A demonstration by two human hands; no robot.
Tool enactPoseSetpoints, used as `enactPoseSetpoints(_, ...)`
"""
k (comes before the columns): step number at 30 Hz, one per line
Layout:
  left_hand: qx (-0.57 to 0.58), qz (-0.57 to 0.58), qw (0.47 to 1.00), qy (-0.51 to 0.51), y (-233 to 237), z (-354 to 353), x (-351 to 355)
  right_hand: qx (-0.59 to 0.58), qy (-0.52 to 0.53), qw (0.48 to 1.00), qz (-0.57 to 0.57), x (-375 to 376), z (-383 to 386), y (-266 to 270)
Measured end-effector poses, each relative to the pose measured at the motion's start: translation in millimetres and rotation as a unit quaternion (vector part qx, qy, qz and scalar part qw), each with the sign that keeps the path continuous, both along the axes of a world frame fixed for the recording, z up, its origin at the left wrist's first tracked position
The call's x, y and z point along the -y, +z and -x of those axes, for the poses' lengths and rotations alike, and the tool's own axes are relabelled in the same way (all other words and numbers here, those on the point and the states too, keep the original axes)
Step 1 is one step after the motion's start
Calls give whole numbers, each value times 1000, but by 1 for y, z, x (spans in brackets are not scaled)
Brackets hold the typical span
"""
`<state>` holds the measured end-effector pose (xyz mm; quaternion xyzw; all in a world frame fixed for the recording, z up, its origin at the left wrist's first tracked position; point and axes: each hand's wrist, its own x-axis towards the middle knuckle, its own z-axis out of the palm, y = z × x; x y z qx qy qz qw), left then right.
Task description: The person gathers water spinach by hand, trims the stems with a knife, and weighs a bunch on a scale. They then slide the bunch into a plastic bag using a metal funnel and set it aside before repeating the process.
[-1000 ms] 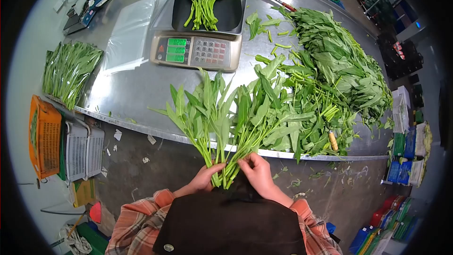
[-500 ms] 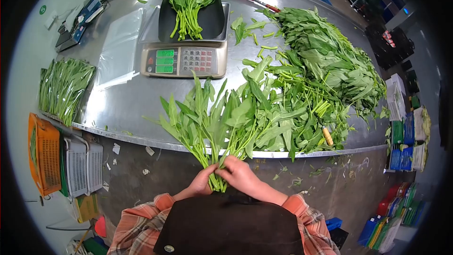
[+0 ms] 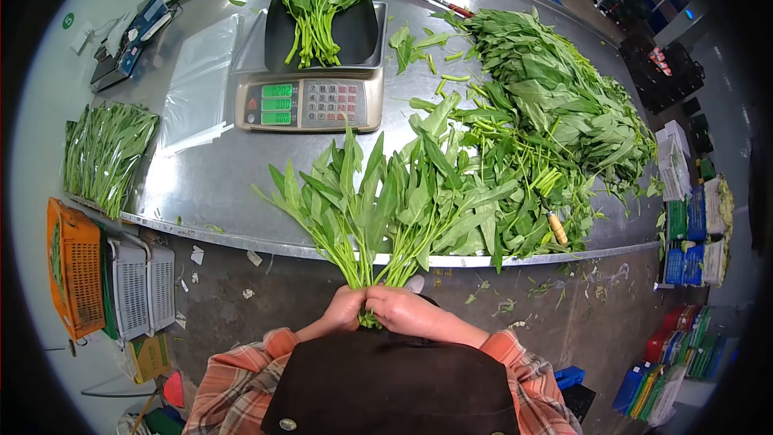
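Both hands grip a bunch of water spinach by its lower stems, just off the table's near edge. My left hand is wrapped around the stems from the left. Against it, my right hand closes over them from the right. The leaves fan out away from me over the table, and cut stem ends show below the fingers. A digital scale stands beyond, its black pan holding another bunch of water spinach. To the right lies a loose heap of water spinach.
A big pile of water spinach covers the table's right side, near a wooden-handled tool. Clear plastic bags lie left of the scale, packed greens at the left edge. Orange and grey crates stand below left.
My right hand's fingers have come down and closed around the stems beside my left hand. The bunch's leaves have spread slightly wider.
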<state>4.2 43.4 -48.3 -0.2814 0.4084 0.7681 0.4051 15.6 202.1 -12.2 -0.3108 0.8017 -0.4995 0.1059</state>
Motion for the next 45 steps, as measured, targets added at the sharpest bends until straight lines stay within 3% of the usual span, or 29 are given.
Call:
enactPoseSetpoints(9,-5,62,998,18,-1,-6,-1,87,-38,995,34,-2,-5,2)
enactPoseSetpoints(12,1,49,998,26,0,-4,0,208,-30,971,114,-9,-6,9)
enactPoseSetpoints(15,-25,11,1000,15,1,-4,4,231,-9,951,204,-12,-9,25)
enactPoseSetpoints(16,-56,-8,998,-6,-1,-5,6,411,-63,879,235,-17,-4,38)
enactPoseSetpoints(17,-86,-27,996,-27,-2,-8,8,471,-137,839,237,-18,7,37)
enactPoseSetpoints(19,-109,-10,994,4,2,-10,9,484,-235,809,235,-23,25,24)
enactPoseSetpoints(21,-131,7,991,34,5,-15,8,494,-222,832,121,-16,39,23)
enactPoseSetpoints(23,-137,-63,988,21,-18,-21,14,497,-203,842,40,-7,46,22)
enactPoseSetpoints(25,-107,-77,991,26,10,-14,14,498,-180,848,-8,-1,48,17)
enactPoseSetpoints(26,-90,-79,993,21,18,-12,15,511,-169,841,62,-3,46,3)
enactPoseSetpoints(28,-57,-85,995,13,27,-8,17,501,-203,836,95,-4,38,1)
enactPoseSetpoints(31,-186,6,982,-38,-10,-19,13,480,-275,823,133,-1,21,-3)
enactPoseSetpoints(34,-78,-45,996,30,3,-15,13,483,-310,786,231,-10,6,-7)
enactPoseSetpoints(36,11,-43,997,58,27,-6,11,338,-275,893,109,-12,-9,-6)
enactPoseSetpoints(37,-8,-45,998,38,25,-5,9,260,-254,931,47,-12,-12,-4)
enactPoseSetpoints(38,-28,-47,998,20,22,-5,7,42,-176,984,5,-15,-12,-1)
enactPoseSetpoints(39,-48,-48,998,3,18,-4,5,172,-176,963,110,-4,-11,20)
enactPoseSetpoints(41,-106,7,993,-57,5,-5,9,2,16,999,42,-11,6,33)
enactPoseSetpoints(42,-146,41,985,-81,2,-4,10,119,53,990,56,-9,1,32)
enactPoseSetpoints(45,-49,42,996,-69,1,-2,5,120,71,982,131,0,1,36)
